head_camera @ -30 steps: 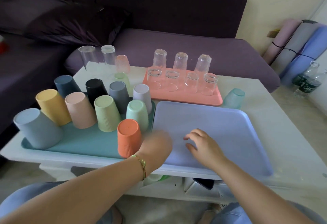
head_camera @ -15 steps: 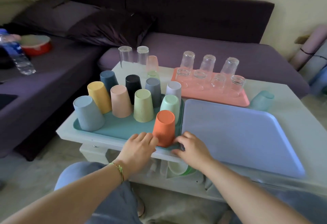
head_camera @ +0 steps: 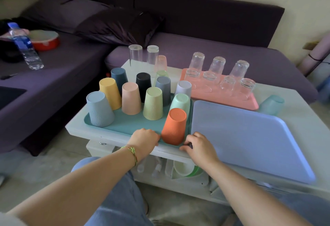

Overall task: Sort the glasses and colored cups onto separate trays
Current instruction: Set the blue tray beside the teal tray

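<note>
— Three trays share our white low table [head_camera: 294, 118], with a purple sofa [head_camera: 214, 56] behind and a water bottle [head_camera: 26, 47] on its seat.
— We see ten matte colored cups [head_camera: 153, 103], rims down, on the teal tray [head_camera: 128, 124]; clear glasses [head_camera: 217, 65] stand on the pink tray [head_camera: 223, 100], beside a blue tray [head_camera: 241, 136].
— Our left hand [head_camera: 145, 139] curls over the teal tray's near rim just beside the orange cup [head_camera: 174, 126]; our right hand [head_camera: 198, 147] pinches its near corner.

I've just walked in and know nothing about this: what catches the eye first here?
Upturned colored cups crowd the teal tray at left, the orange cup nearest, between the left hand and right hand gripping the tray's near rim. Behind on the right, clear glasses stand on a pink tray, beyond a blue tray.
</note>
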